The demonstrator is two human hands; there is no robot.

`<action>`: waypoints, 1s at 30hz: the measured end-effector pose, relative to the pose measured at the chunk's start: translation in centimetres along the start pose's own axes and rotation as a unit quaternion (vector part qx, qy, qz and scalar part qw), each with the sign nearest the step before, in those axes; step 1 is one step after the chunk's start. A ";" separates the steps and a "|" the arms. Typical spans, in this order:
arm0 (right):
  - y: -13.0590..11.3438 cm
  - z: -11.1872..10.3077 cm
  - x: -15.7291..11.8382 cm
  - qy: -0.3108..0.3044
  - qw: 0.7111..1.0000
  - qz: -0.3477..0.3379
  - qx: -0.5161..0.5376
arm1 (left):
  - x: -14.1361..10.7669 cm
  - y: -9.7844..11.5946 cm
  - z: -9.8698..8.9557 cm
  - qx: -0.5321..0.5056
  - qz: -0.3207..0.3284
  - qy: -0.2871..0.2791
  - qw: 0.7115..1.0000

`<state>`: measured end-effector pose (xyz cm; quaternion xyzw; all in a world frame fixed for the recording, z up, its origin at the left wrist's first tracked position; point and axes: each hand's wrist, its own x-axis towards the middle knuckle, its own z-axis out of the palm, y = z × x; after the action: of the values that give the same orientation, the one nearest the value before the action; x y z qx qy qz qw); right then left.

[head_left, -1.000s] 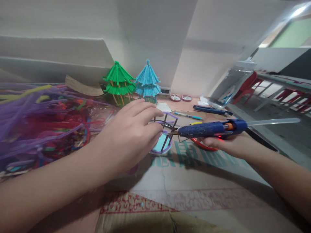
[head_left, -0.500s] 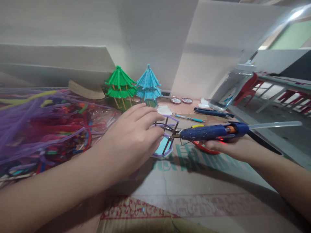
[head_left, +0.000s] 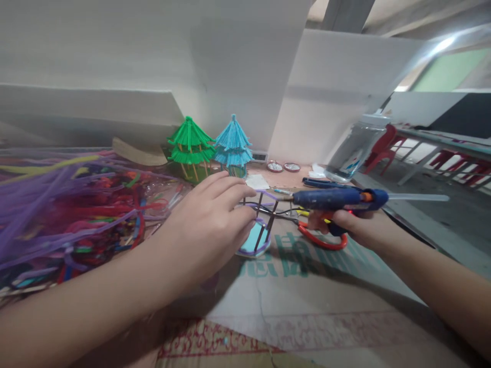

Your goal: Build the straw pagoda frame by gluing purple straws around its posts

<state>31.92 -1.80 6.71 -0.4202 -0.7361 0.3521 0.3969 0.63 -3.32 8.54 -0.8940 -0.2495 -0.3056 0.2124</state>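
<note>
My left hand (head_left: 215, 220) is closed around the left side of a small pavilion frame, its fingertips hidden behind the hand. The frame has dark upright sticks, purple pipe-cleaner edges and a light-blue base (head_left: 256, 238) resting on the cardboard. In my right hand (head_left: 356, 224) is a blue hot glue gun (head_left: 326, 198), a clear glue stick poking out of its back and a red light glowing. Its nozzle points left, by the frame's upper right corner; whether it touches is unclear. Red-handled scissors (head_left: 324, 244) lie below the gun, partly hidden by frame and hand.
Green (head_left: 191, 145) and blue (head_left: 232, 143) model pavilions stand behind. To the left is a pile of purple pipe cleaners (head_left: 65, 189) and coloured scraps. A clear bottle (head_left: 351, 151), a dark-blue cutter (head_left: 324, 183) and two small round dishes (head_left: 291, 166) are toward the back right.
The glue gun's nozzle has shifted up and right, from beside a dark stick to the frame's upper corner. My left hand keeps its hold. The view has tilted slightly.
</note>
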 end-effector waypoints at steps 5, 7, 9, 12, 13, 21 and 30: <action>0.2 -0.7 2.5 0.036 0.997 0.000 0.065 | -0.1 -0.1 0.2 -0.004 -0.006 -0.002 1.000; 0.1 -0.9 4.0 0.041 0.999 0.010 0.025 | -0.1 -0.1 0.2 -0.003 -0.007 0.000 1.000; 0.0 -1.0 5.9 0.036 0.998 0.023 -0.038 | 0.0 -0.1 0.2 -0.004 -0.006 -0.001 1.000; 0.4 -0.8 9.0 0.030 0.979 0.067 -0.192 | 0.0 0.0 0.1 -0.008 -0.007 -0.004 1.000; 0.8 -0.7 10.1 0.028 0.966 0.085 -0.242 | 0.0 0.0 0.1 -0.009 -0.008 -0.004 1.000; 7.0 0.1 15.4 0.028 0.941 0.157 -0.297 | -0.2 -0.2 0.2 -0.017 -0.005 -0.004 1.000; 7.8 -0.9 14.4 -0.003 0.926 0.131 -0.355 | -0.1 -0.1 -0.1 -0.021 -0.009 -0.007 1.000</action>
<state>30.57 14.42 4.55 -0.6251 -0.7526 0.1179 0.1701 0.50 -3.31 8.54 -0.8981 -0.2523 -0.3068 0.1888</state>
